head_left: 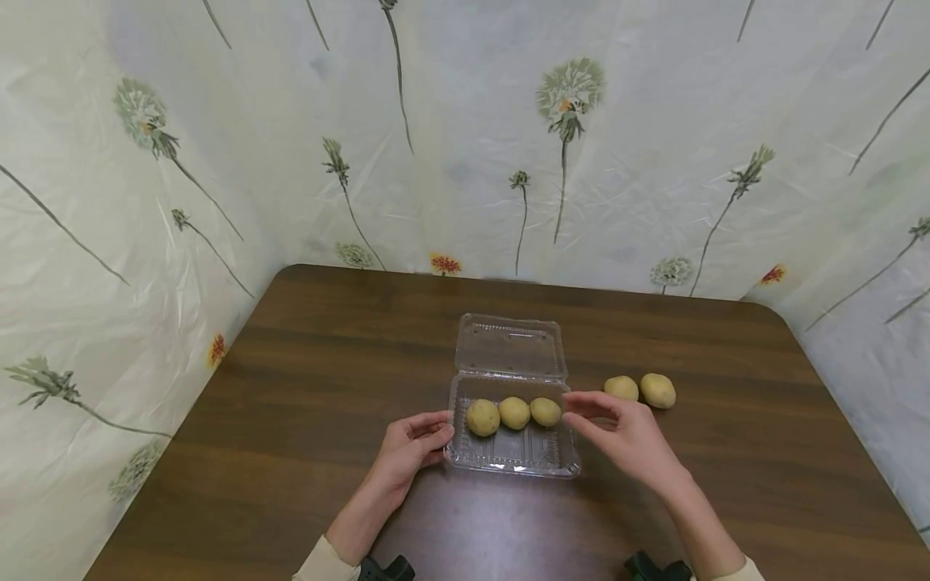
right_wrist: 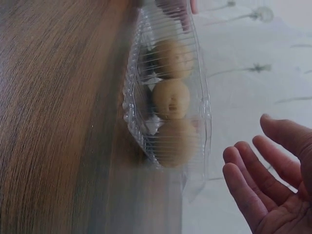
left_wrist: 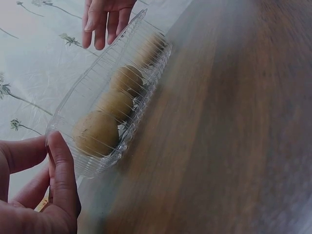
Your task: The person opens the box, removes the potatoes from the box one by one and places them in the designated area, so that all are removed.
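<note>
A clear plastic clamshell container [head_left: 512, 466] lies on the table with its lid [head_left: 510, 347] folded back. Three potatoes [head_left: 514, 412] sit in a row inside it. My left hand [head_left: 408, 453] pinches the container's left rim between thumb and fingers; the left wrist view shows this hand [left_wrist: 44, 180] close up at the edge. At the right side of the container hovers my right hand [head_left: 630, 436], holding nothing. Its fingers are parted and relaxed in the right wrist view, where the hand [right_wrist: 273, 180] is apart from the container wall [right_wrist: 207, 117].
Two more potatoes, one paler [head_left: 658, 390] and one beside it [head_left: 621, 388], lie on the brown wooden table [head_left: 327, 363] right of the container. A flower-printed plastic sheet [head_left: 450, 161] hangs behind and along the table's sides.
</note>
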`<state>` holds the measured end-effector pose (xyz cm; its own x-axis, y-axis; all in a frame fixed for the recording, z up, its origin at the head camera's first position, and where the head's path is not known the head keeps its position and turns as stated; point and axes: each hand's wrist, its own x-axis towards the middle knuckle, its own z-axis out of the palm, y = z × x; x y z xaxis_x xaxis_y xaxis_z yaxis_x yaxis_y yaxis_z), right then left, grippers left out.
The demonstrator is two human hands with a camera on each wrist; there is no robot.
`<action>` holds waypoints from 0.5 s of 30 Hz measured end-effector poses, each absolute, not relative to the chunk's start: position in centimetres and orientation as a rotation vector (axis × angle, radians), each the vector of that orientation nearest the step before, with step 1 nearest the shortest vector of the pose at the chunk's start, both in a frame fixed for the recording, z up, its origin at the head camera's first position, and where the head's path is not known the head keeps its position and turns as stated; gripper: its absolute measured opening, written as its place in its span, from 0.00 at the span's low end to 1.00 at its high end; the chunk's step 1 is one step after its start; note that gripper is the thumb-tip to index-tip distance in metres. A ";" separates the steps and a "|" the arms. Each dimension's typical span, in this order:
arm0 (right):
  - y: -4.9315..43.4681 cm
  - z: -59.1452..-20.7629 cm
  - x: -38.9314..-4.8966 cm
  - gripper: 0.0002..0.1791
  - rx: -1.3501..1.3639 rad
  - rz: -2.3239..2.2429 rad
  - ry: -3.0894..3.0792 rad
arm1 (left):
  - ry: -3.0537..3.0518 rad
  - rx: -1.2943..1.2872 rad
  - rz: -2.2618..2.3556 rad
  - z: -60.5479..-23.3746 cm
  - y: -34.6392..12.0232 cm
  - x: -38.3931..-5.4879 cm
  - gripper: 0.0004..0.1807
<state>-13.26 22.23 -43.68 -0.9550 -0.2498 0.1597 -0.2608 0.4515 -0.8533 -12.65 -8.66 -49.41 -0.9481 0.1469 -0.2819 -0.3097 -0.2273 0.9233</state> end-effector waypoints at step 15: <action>21.4 -44.4 -13.9 0.16 0.563 1.435 -2.673 | 1.743 -0.194 2.248 -49.4 -8.6 -12.7 0.22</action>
